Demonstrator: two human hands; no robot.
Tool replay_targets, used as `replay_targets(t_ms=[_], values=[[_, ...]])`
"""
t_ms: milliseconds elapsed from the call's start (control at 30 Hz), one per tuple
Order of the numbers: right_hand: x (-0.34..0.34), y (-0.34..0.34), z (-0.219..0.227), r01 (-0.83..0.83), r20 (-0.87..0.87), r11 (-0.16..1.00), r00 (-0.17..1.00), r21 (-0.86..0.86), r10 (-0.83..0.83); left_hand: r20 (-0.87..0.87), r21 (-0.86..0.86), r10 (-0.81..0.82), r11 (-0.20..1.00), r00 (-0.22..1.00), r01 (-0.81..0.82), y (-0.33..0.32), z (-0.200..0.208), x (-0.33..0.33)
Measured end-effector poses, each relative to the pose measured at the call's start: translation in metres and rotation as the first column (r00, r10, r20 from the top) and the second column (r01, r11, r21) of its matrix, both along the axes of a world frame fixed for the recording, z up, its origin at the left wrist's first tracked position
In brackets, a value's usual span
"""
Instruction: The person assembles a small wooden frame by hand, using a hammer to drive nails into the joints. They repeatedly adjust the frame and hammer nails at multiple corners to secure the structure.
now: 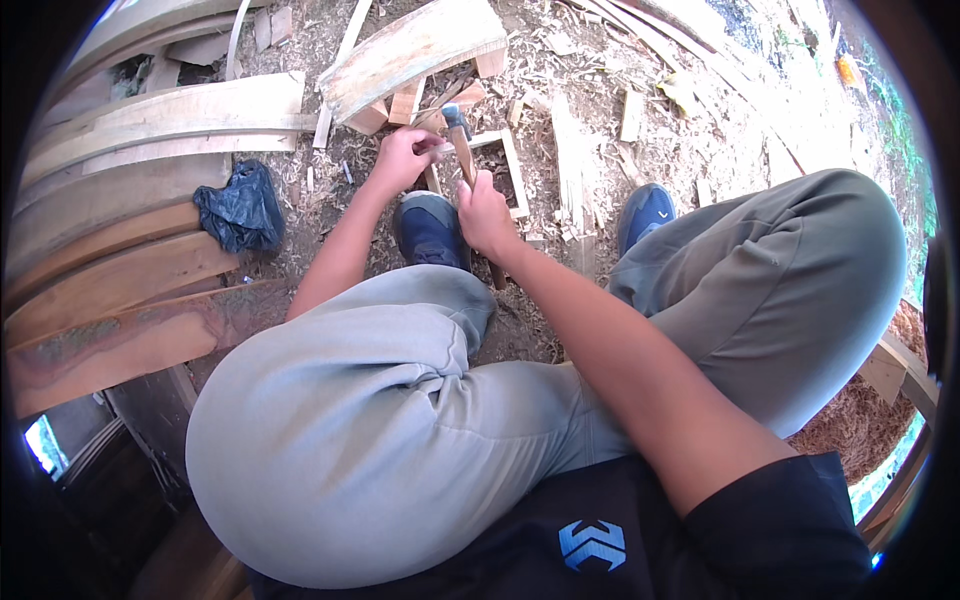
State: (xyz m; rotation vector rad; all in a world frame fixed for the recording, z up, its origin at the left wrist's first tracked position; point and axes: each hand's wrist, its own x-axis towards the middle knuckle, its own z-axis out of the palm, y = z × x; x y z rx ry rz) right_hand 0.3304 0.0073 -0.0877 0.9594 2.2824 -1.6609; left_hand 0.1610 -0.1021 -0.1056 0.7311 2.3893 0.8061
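My right hand (487, 213) is wrapped round the wooden handle of a hammer (463, 152). The hammer's dark metal head points away from me, over the corner of a small frame of pale wooden strips (515, 178) that lies on the ground. Just left of the hammer head is my left hand (405, 160), its fingers pinched together at the frame's near-left side. Whatever sits between those fingertips is too small to make out. My left shoe (432, 230) is close beside the frame, below both hands.
A thick pale plank (415, 55) rests on short wooden blocks (405, 103) beyond my hands. Curved boards (130, 255) are stacked at the left, with a crumpled dark plastic bag (240, 207) at their ends. Wood shavings and loose offcuts (631, 115) litter the ground.
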Motion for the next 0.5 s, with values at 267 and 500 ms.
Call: replay_targets(t_ms=[267, 500], values=[[-0.027, -0.014, 0.041, 0.176, 0.143, 0.984, 0.975, -0.034, -0.169, -0.042, -0.138, 0.009, 0.990, 0.999, -0.014, 0.018, 0.010, -0.008], [-0.037, -0.014, 0.057, 0.201, 0.237, 0.974, 0.956, -0.105, -0.172, -0.062, -0.177, 0.085, 0.980, 0.994, -0.095, 0.017, 0.003, -0.008]])
